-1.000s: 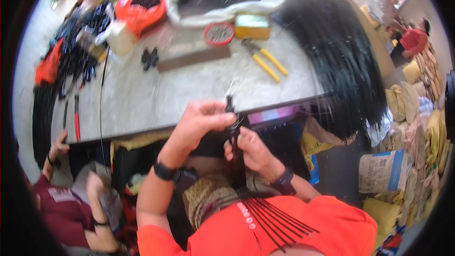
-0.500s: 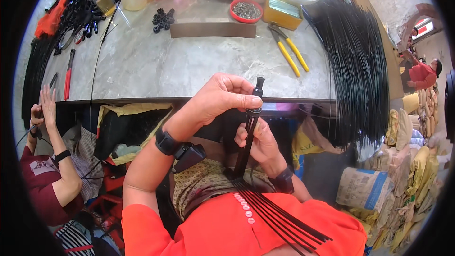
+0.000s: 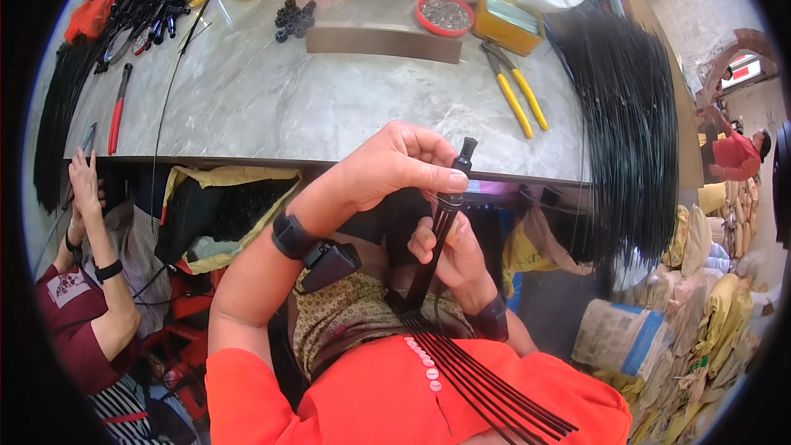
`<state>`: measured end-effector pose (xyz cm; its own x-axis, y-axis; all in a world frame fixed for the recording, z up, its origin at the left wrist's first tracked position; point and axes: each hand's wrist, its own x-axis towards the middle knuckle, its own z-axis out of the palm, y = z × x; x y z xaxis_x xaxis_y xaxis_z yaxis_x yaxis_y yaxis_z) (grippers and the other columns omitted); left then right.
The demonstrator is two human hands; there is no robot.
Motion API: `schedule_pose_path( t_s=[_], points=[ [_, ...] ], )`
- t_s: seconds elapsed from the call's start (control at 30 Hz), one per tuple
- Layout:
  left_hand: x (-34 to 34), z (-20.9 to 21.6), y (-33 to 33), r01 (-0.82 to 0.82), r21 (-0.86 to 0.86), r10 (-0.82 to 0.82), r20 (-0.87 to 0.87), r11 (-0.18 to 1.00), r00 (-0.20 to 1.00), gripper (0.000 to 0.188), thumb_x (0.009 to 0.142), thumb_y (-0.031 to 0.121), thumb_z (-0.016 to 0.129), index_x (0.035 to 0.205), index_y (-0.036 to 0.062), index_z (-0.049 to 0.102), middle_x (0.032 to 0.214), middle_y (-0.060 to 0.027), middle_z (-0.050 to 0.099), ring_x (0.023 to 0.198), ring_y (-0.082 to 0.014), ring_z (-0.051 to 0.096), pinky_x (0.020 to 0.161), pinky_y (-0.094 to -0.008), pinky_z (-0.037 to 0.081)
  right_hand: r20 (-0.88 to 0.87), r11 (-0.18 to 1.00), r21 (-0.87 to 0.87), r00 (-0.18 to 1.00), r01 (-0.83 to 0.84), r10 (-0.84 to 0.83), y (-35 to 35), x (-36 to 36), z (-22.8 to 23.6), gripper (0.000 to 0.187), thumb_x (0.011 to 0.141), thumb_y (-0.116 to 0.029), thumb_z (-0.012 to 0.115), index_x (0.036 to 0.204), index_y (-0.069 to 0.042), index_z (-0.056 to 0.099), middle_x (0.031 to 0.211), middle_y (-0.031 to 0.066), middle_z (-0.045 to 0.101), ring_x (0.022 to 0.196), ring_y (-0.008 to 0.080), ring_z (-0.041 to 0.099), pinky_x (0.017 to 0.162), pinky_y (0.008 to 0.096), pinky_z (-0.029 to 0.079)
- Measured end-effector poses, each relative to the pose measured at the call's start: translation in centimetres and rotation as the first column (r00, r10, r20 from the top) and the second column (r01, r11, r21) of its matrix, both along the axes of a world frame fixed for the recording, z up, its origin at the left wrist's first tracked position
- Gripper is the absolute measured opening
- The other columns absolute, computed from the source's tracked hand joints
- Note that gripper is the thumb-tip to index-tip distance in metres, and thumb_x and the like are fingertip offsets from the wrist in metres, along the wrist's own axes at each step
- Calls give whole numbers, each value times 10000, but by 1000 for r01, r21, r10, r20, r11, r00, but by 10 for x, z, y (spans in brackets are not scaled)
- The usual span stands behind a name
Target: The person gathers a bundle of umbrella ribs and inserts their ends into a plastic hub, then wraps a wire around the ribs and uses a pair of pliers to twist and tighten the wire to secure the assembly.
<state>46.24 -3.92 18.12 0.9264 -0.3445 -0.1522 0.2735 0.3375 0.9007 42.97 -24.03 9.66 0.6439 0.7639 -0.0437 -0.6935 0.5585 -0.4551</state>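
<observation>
Above my lap stands a tilted bundle of thin black rods [image 3: 428,268], whose lower ends fan out across my red shirt. A black tube-shaped fitting [image 3: 465,156] with a narrow neck caps its upper end. My left hand [image 3: 412,163] pinches that fitting between thumb and fingers. Lower down, my right hand [image 3: 457,251] is closed round the rods, its fingers curled against them. Just below the fitting, the rods show separately around what looks like a thin ring or wire; its exact form is too small to tell.
On the grey table [image 3: 272,107] lie yellow-handled pliers [image 3: 515,95], a brown strip [image 3: 383,44], a red dish of small metal pieces [image 3: 445,14] and a yellow box [image 3: 507,25]. Long black rods [image 3: 630,124] hang over the right edge. A co-worker [image 3: 99,297] sits at left.
The fitting and both hands have shifted slightly right in view. Separate rods now show under the fitting, where a dark collar covered them before. The table things have shifted in view too.
</observation>
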Motion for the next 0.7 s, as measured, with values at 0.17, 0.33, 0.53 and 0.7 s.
schedule_pose_path(
  t_s=[0.17,0.33,0.53,0.7],
  points=[
    [1,-3,0,41,-45,-43,-27,998,999,142,836,72,778,933,-3,707,838,-23,697,785,-80,650,729,-237,529,-5,1000,-15,1000,1,-1,0,-1,2,542,897,-364,740,1290,-59,524,859,112,649,710,204,638,670,321,518],
    [1,-7,-1,27,-69,-25,25,997,999,144,848,72,774,950,-5,709,864,-14,701,798,-66,643,752,-220,511,-12,999,46,1000,-13,14,1,-1,-6,486,909,-352,731,1249,-66,534,836,103,635,682,187,615,637,311,491],
    [2,-13,1,34,-36,-28,144,999,989,122,873,30,736,980,-17,700,887,-7,697,817,-55,629,758,-216,501,-35,999,51,999,1,1,2,-1,-7,429,910,-349,731,1177,-74,540,830,98,627,679,185,610,635,309,485],
    [3,-12,3,53,-34,-47,156,998,987,135,885,63,733,988,-17,695,869,11,673,813,-45,598,745,-218,485,-37,999,47,999,-18,20,4,1,-4,402,910,-344,731,1150,-79,546,843,99,626,687,185,607,637,311,487]
  ],
)
